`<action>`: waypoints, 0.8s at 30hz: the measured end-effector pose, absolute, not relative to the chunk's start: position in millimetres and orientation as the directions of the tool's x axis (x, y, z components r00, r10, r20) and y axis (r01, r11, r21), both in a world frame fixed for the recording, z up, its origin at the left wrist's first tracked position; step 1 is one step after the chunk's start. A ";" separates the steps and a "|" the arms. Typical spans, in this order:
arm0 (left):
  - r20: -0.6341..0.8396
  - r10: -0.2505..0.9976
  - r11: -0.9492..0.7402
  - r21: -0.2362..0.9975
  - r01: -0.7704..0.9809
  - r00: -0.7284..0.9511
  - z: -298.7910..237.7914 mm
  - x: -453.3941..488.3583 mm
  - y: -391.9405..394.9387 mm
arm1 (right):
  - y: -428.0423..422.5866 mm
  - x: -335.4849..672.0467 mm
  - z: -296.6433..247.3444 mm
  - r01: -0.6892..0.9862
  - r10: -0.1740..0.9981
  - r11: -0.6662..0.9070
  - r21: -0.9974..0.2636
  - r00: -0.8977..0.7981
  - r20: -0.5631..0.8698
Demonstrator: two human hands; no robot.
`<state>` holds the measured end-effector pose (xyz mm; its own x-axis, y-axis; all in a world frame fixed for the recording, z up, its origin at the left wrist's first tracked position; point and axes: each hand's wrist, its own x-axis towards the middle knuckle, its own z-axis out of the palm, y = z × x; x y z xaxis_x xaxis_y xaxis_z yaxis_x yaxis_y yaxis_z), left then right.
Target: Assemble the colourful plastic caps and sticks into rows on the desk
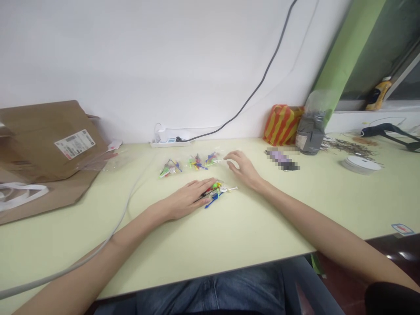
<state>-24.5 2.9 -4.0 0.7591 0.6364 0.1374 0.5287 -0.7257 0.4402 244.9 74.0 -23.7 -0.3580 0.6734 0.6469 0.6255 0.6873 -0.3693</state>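
My left hand (188,199) lies on the table with its fingers stretched out. Its fingertips rest against the left side of a pile of small coloured plastic pieces (217,191), in green, yellow, blue, white and black; whether a clear bag encloses the pile is hard to tell. Behind it, three similar clear packets of coloured pieces sit in a row: a left packet (169,169), a middle packet (197,162) and a right packet (212,159). My right hand (243,169) is just right of the right packet, fingers bent and thumb apart, with nothing visible in it.
A brown paper bag (42,140) stands at the left. A grey cable (126,203) crosses my left forearm. Along the wall are a power strip (172,142), a striped bag (282,124) and a dark container (310,133). A white spool (361,164) lies at the right.
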 end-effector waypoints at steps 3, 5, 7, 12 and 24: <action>0.160 0.655 -0.708 0.472 0.526 0.738 -6.5 -23.9 5.0 | 41.1 220.9 -12.3 0.456 0.544 0.833 -0.312 -0.575 0.612; 0.175 0.669 -0.696 0.490 0.525 0.723 -7.5 -23.5 6.0 | 20.5 206.4 -8.7 0.403 0.492 0.871 -0.282 -0.700 0.518; 0.173 0.658 -0.704 0.485 0.518 0.733 -6.9 -23.3 6.1 | 6.3 194.7 -9.3 0.385 0.461 0.887 -0.257 -0.774 0.433; 0.104 0.645 -0.733 0.363 0.575 0.757 -3.5 -25.1 5.4 | 5.4 186.8 -17.6 0.429 0.493 0.868 -0.250 -0.802 0.337; 0.102 0.681 -0.723 0.253 0.643 0.725 -4.4 -25.3 4.2 | 33.6 213.4 -14.5 0.322 0.499 0.829 -0.458 -0.796 0.344</action>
